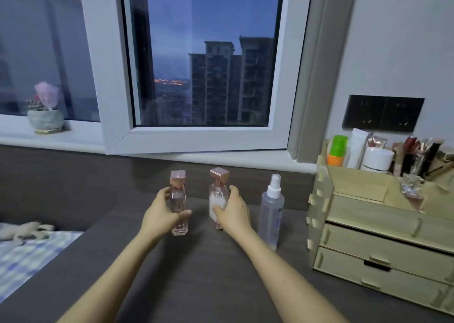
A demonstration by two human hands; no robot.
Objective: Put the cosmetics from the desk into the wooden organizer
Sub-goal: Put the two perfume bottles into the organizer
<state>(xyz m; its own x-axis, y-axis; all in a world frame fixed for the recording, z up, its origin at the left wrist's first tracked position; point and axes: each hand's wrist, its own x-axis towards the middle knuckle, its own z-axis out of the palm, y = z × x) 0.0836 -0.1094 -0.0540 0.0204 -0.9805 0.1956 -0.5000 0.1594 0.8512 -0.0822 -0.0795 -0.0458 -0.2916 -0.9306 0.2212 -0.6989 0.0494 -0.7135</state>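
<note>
- The window (204, 77) fills the top of my feed, its white frame swung inward over the sill.
- The dark desk (196, 273) runs beneath it; both forearms reach out across its middle.
- The wooden organizer (368, 224) stands at the desk's right edge. It has two drawers below, and the open compartments on top already hold a green-capped bottle (337, 150), a white tube (357, 150), a white jar (377, 159) and some brushes (417, 155).
- A checked sheet (29, 254) shows beyond the desk's left edge.
- The left hand (159, 214) is wrapped round the square perfume bottle (178, 200) near the desk's far edge, thumb across the front and fingers behind.
- The right hand (233, 212) clasps the round perfume bottle (217, 197) just beside it, thumb on the front. I cannot tell whether either bottle is resting on the desk or lifted off it.
- A clear spray bottle (270, 212) stands upright between the right hand and the organizer, untouched.
- A black socket panel (383, 112) sits on the wall above the organizer.
- A potted plant (45, 121) rests on the sill at far left.
</note>
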